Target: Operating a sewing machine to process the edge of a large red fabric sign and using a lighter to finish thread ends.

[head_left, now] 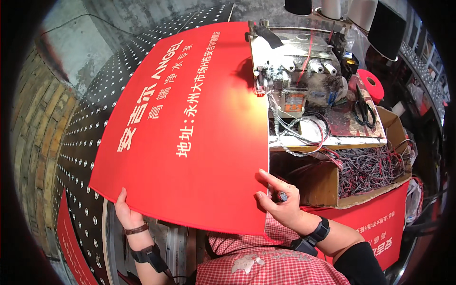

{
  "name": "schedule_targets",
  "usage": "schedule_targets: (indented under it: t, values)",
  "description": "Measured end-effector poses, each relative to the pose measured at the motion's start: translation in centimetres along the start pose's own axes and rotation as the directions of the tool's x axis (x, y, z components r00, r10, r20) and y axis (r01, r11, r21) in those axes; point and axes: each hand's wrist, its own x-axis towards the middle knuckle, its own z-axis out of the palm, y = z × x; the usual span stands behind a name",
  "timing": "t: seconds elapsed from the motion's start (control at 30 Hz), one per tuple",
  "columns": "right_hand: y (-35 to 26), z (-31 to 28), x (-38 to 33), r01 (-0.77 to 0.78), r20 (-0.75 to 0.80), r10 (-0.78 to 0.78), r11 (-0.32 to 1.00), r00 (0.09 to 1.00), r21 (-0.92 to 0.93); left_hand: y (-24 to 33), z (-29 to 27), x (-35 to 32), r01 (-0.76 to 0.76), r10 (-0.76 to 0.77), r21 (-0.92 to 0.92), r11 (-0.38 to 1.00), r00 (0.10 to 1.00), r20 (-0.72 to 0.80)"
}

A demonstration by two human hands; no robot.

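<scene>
A large red mat [213, 185] with white printed lettering lies across a black perforated table, its right edge running under the sewing machine [299, 66]. My left hand [127, 211] grips the mat's near left edge, thumb on top and fingers hidden underneath. At the near right edge, my right hand [280, 197] has its thumb and index finger over the mat. Its other fingers are curled around a small grey cylindrical tool [283, 196], of which only the end shows. A lamp glow falls on the mat beside the machine's needle area.
Black scissors [365, 114] and a red tape-like roll [371, 85] lie right of the machine. Below, a cardboard box [332, 183] holds tangled grey and red trimmings. Another red mat [375, 228] hangs at lower right. The black perforated table [85, 142] extends left.
</scene>
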Motion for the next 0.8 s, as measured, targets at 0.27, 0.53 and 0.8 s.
schedule_targets:
  t: [0.27, 0.53, 0.8]
  values:
    - [0.0, -0.2, 0.6, -0.026, -0.014, 0.026, 0.999, 1.000, 0.036, -1.3, 4.5, 5.7, -0.119, 0.119, 0.083, 0.989, 0.993, 0.003]
    - [-0.4, -1.0, 2.5, 0.133, -0.093, -0.140, 0.988, 0.986, -0.076, -2.9, 9.5, 12.1, -0.118, 0.115, 0.057, 0.991, 0.992, 0.050]
    - [0.4, -1.3, 4.5, 0.090, -0.171, -0.093, 0.996, 0.981, -0.025, -5.5, 16.2, 17.3, -0.119, 0.120, 0.084, 0.989, 0.993, -0.008]
